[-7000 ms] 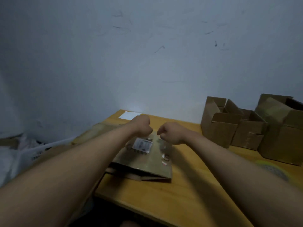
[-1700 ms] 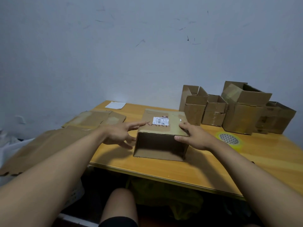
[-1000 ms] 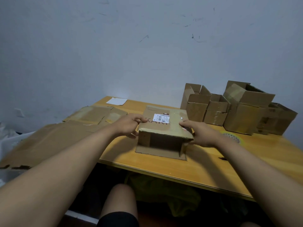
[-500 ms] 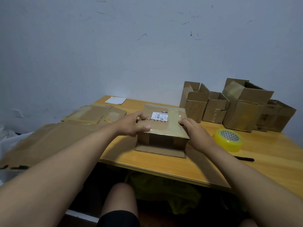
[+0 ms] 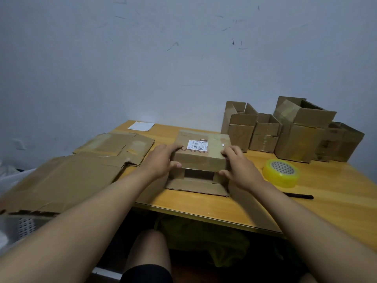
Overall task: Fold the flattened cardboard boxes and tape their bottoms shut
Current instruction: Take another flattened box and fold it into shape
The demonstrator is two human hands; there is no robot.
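On the table (image 5: 255, 203) we've got our left hand (image 5: 161, 162) and right hand (image 5: 237, 166) gripping the box (image 5: 201, 156) sides, tape roll (image 5: 281, 175) just right.

Head-worn view, forward and down

Dim bluish light, soft focus, wide-angle bending at edges

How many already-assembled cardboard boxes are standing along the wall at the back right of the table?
4, in a row: the leftmost, a shorter one beside it, the biggest, and one at the far right, partly behind it. More may be hidden behind them.
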